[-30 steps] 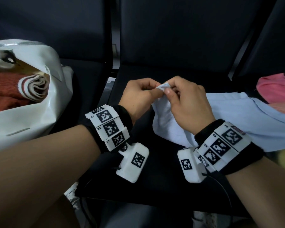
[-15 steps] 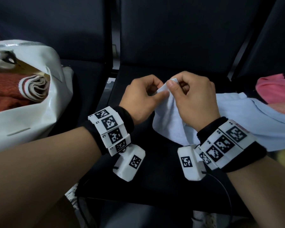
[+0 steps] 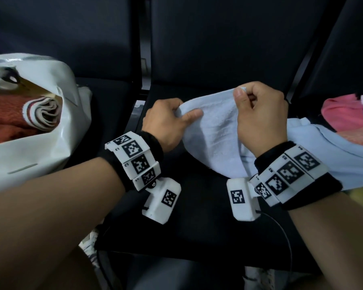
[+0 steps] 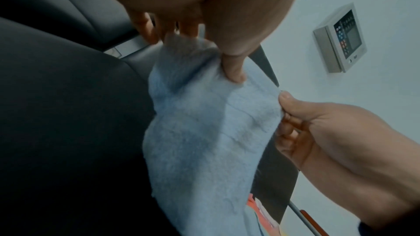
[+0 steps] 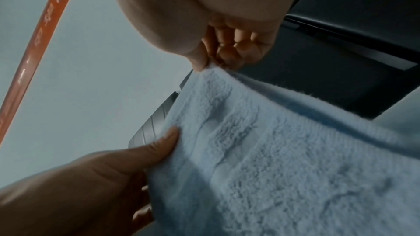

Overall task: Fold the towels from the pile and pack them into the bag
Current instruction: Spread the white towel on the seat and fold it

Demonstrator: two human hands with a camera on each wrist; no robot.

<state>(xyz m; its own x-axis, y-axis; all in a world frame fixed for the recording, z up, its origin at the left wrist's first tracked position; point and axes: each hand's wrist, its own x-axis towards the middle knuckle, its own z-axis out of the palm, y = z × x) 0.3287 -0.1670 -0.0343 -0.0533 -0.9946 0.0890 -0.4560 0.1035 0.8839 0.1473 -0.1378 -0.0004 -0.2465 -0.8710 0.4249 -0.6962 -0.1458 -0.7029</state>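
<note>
While the left hand [image 3: 166, 120] pinches one end of the light blue towel's [image 3: 216, 130] top edge, the right hand [image 3: 262, 116] pinches its corner at 1 o'clock. Towel hangs over the dark seat [image 3: 197, 216]; the white bag [image 3: 40, 130] sits at 9 o'clock, the pink pile [image 3: 344, 116] at 3.

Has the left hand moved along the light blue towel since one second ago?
Yes. The left hand has slid left along the light blue towel, toward the white bag; earlier it met the right hand.
</note>
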